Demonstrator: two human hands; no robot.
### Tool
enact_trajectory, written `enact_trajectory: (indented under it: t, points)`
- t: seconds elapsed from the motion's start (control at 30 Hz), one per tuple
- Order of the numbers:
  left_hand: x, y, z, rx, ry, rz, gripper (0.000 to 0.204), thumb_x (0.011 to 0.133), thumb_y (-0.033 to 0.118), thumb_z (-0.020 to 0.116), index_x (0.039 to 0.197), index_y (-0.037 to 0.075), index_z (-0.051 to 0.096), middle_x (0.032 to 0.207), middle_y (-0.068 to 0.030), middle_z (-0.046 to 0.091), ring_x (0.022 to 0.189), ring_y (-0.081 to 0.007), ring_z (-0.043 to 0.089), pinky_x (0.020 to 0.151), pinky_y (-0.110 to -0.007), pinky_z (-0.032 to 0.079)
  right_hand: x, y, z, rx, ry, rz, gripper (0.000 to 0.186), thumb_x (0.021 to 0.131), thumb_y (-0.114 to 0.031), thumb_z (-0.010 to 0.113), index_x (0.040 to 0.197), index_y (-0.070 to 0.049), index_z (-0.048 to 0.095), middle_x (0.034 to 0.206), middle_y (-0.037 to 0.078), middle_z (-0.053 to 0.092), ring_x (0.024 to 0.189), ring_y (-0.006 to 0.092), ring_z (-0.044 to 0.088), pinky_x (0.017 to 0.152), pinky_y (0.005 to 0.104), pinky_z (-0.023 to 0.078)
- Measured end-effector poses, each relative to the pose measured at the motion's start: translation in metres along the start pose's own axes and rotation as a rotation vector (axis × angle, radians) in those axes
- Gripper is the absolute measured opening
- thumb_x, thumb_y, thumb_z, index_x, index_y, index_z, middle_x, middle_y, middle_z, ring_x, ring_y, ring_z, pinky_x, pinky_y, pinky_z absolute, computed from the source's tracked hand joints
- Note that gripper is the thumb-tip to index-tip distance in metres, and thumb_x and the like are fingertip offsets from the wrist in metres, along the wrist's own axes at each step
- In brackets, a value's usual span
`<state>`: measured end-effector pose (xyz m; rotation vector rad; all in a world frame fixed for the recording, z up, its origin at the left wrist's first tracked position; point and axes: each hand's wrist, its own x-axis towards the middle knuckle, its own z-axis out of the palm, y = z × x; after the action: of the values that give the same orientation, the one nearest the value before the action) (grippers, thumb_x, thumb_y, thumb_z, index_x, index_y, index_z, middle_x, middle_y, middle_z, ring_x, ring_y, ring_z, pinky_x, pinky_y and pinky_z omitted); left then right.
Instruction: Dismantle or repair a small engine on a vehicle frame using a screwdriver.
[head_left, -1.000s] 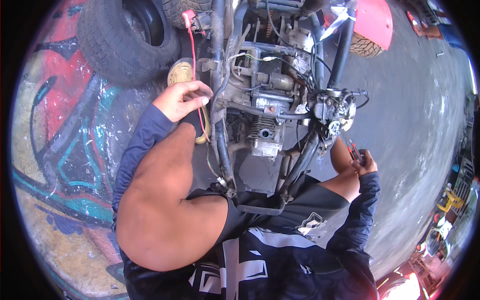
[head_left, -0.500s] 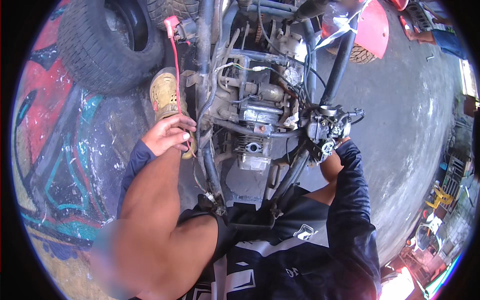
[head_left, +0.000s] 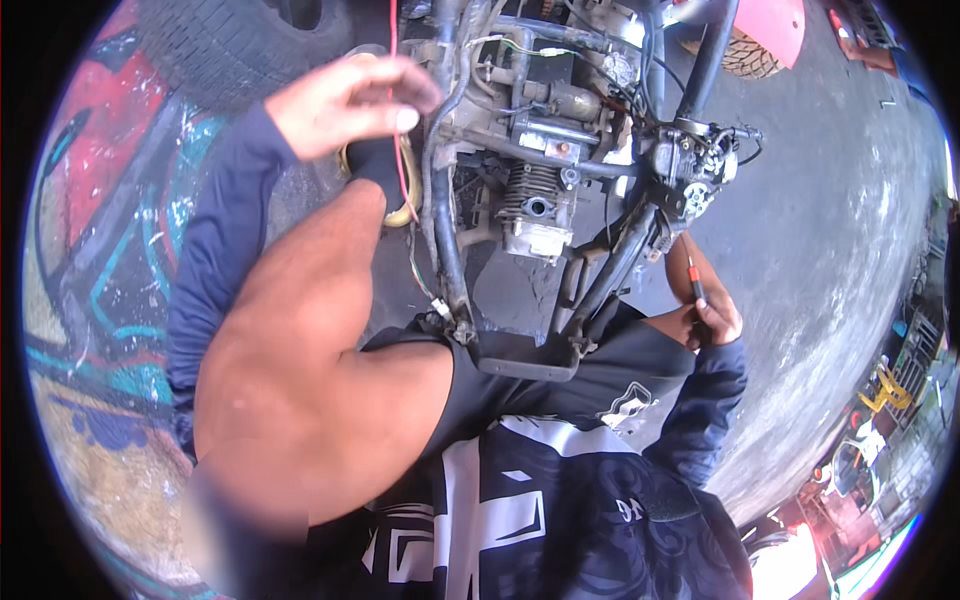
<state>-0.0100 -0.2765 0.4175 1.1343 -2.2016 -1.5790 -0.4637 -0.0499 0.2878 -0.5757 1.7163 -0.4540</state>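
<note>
My left hand point(head_left: 345, 105) is raised beside the left frame tube, its fingers stretched out and partly smeared by motion. A thin red cable point(head_left: 393, 30) runs past its fingers and down toward the frame; no grip on it shows. Low on the right, next to my leg, my right hand point(head_left: 718, 322) is closed around a small screwdriver point(head_left: 695, 282) with a red and dark handle, its thin shaft pointing away from me. A carburetor point(head_left: 690, 165) rests at the right frame tube, beyond that hand. Between the tubes sits a finned engine point(head_left: 540, 200) with a round port facing me.
The bare vehicle frame point(head_left: 620, 260) stands between my legs, with loose wires and a white connector point(head_left: 440, 308) on its left tube. A large tyre point(head_left: 230, 50) lies far left. A red fender point(head_left: 770, 30) is at the far right, and clutter lines the right edge.
My left hand has risen away from my knee, along the red cable. My right hand has drawn back from behind the carburetor and now shows the screwdriver. The view has shifted.
</note>
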Motion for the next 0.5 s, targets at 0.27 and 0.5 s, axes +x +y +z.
enact_trajectory:
  t: [0.27,0.5]
  points:
    - [0.022,0.025,-0.01,0.529,-0.275,-0.004,0.026,0.082,0.013,0.059,0.105,0.0,0.056,0.092,-0.0109,0.06,0.083,-0.0196,0.059,0.076,-0.033,0.047,-0.015,-0.005,0.139,0.538,-0.265,0.179,0.043,0.095,-0.026,0.039,0.129,0.001,0.033,0.091,0.021,0.063,0.057,0.0252,0.058,0.052,0.0355,0.051]
    - [0.025,-0.005,0.017,0.696,-0.324,-0.06,0.03,0.079,0.021,0.063,0.103,0.004,0.058,0.093,-0.0163,0.06,0.089,-0.0312,0.06,0.08,-0.041,0.046,0.073,-0.02,0.184,0.877,-0.158,0.338,0.03,0.093,-0.017,0.039,0.117,0.002,0.038,0.089,0.024,0.063,0.064,0.0334,0.062,0.053,0.0438,0.055]
